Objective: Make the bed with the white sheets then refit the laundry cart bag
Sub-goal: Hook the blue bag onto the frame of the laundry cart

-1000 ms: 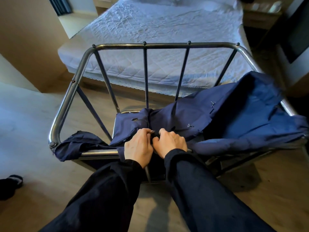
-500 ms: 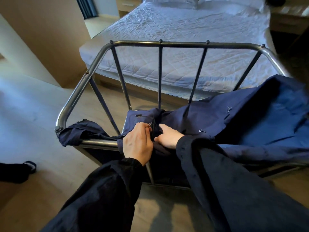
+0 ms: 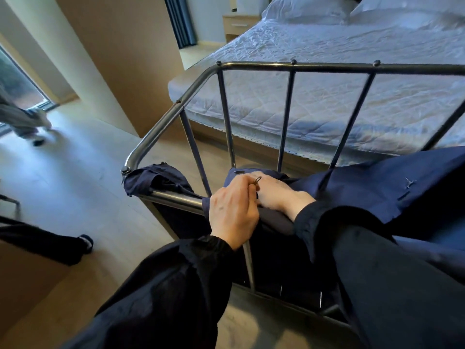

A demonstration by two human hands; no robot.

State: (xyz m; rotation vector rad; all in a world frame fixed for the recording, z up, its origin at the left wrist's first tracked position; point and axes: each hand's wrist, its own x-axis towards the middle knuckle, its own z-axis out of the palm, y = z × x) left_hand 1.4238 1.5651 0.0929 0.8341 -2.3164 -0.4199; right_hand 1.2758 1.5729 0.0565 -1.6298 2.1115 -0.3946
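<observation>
Bag refit, centre frame.
Left hand (image 3: 234,212) pinches a metal clip (image 3: 258,180) above the cart rail (image 3: 173,197), apparently to fasten the blue bag (image 3: 377,187); right hand (image 3: 276,195) steadies cloth, its grip hidden.

Pretty clearly a hotel-style bedroom. Just past the grip of the left hand (image 3: 232,212) there's a wide bed with a white quilted cover (image 3: 327,96) and plump white pillows (image 3: 302,11). Further back are a small light-wood nightstand (image 3: 237,25) and dark pleated curtains (image 3: 180,21). The tubular steel laundry cart (image 3: 289,66) with its navy cloth bag (image 3: 364,187), right at the grip, screams housekeeping.
</observation>
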